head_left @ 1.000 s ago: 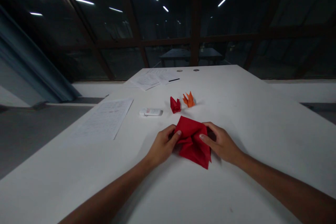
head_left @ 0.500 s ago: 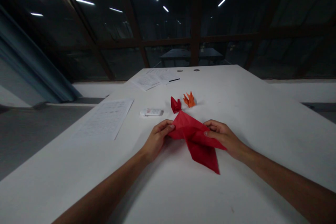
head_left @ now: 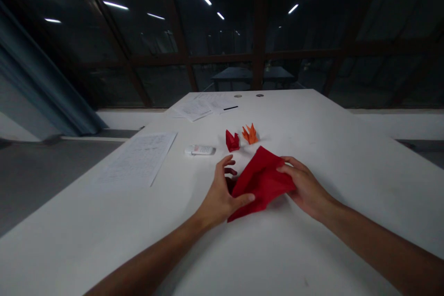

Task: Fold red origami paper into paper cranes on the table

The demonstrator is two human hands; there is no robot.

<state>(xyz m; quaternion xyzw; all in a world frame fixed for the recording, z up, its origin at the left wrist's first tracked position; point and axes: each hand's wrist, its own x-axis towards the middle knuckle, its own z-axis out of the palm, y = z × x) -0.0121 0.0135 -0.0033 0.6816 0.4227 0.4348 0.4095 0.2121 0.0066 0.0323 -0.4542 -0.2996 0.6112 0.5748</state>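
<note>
One red sheet [head_left: 265,178]: creased and tilted, between my hands over the middle of the bench [head_left: 350,162]; I judge the support comes mainly from the right.
Left hand [head_left: 217,201]: wide, forefinger well apart from the thumb, which lies over the sheet's lower left part. I read this as steadying the face; contact behind is hidden.
Right hand [head_left: 305,187]: narrow, pinching the sheet's right side between thumb and fingers, probably to keep that side raised.
Small red folded piece [head_left: 232,142]: upright, beyond the sheet, toward the far edge; apart from both hands.
Orange folded piece [head_left: 250,135]: just beside it, on the right, points upward. I suspect the pair sits there to stay in view, out of my hands' way.
White object [head_left: 200,150]: lying flat, left of the pair; kind unclear.
Printed page [head_left: 140,159]: flat near the left edge, leaving my working area free, I judge.
</note>
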